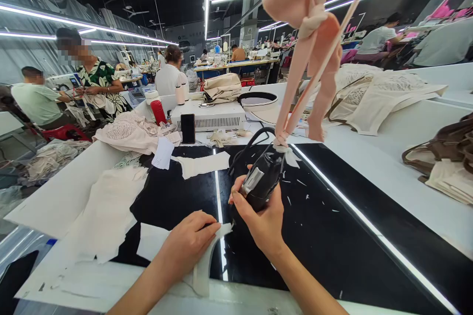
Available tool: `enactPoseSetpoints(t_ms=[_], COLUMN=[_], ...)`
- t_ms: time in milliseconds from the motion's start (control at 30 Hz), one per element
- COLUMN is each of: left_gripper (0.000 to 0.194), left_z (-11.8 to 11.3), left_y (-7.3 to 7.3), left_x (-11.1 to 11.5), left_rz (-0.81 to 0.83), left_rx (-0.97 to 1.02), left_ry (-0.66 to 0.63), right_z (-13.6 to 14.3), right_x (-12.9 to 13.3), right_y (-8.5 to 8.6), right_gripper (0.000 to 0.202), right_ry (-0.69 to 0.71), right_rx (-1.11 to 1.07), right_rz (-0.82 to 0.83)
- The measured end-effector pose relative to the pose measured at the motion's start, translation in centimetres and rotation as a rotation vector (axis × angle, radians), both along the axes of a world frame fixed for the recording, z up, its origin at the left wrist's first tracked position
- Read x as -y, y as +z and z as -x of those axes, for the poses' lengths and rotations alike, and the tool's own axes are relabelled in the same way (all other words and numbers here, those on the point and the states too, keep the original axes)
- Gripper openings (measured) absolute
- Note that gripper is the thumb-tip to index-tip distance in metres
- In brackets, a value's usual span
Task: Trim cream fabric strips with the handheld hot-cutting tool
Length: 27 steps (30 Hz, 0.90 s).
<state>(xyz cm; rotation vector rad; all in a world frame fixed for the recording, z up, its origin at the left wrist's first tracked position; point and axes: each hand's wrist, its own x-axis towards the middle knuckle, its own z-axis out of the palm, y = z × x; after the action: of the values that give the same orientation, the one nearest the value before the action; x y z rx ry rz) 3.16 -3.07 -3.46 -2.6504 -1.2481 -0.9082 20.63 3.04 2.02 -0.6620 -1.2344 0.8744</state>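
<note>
My right hand (pixel 264 216) is wrapped round a black corded electric hand cutter (pixel 260 182), held tilted with its lower end close to the table. A knotted peach fabric strip (pixel 310 29) is tied to the cutter's upper end and runs up out of view. My left hand (pixel 190 241) presses on a cream fabric piece (pixel 201 275), fingers together, partly covering it. One corner of that fabric reaches out past my left fingertips toward the cutter's tip. The exact contact there is too dark to tell. Under both hands lies a glossy black tabletop panel (pixel 325 246).
Stacked cream fabric pieces (pixel 109 211) lie to the left, with a flat cream piece (pixel 205 163) farther back. Small white scraps dot the panel. Behind stand a phone (pixel 187 128), a white box (pixel 212 115) and a red bottle (pixel 158 112). Bras (pixel 384 96) lie at right. Other people work beyond.
</note>
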Motion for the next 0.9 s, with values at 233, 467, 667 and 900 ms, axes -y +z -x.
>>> enactPoseSetpoints(t_ms=[233,467,667,900], left_gripper=[0.023,0.025,0.031,0.026], left_z=[-1.1,-0.4,-0.8,-1.3], left_y=[-0.3,-1.3,-1.2,-1.3], left_x=[0.9,1.5,1.9,2.2], left_rz=[0.003,0.069,0.07,0.061], left_rx=[-0.067,-0.095,-0.125,-0.102], left_ry=[-0.043,0.041,0.095,0.118], right_z=[-0.2,-0.7,-0.8,-0.6], right_x=[0.3,0.4,0.3,0.4], right_y=[-0.1,0.0,-0.2,0.3], right_gripper=[0.033,0.032,0.033,0.036], right_ry=[-0.012,-0.018,-0.014,-0.009], right_rx=[0.019,0.032,0.035,-0.005], right_rz=[-0.01,-0.003,-0.02,-0.008])
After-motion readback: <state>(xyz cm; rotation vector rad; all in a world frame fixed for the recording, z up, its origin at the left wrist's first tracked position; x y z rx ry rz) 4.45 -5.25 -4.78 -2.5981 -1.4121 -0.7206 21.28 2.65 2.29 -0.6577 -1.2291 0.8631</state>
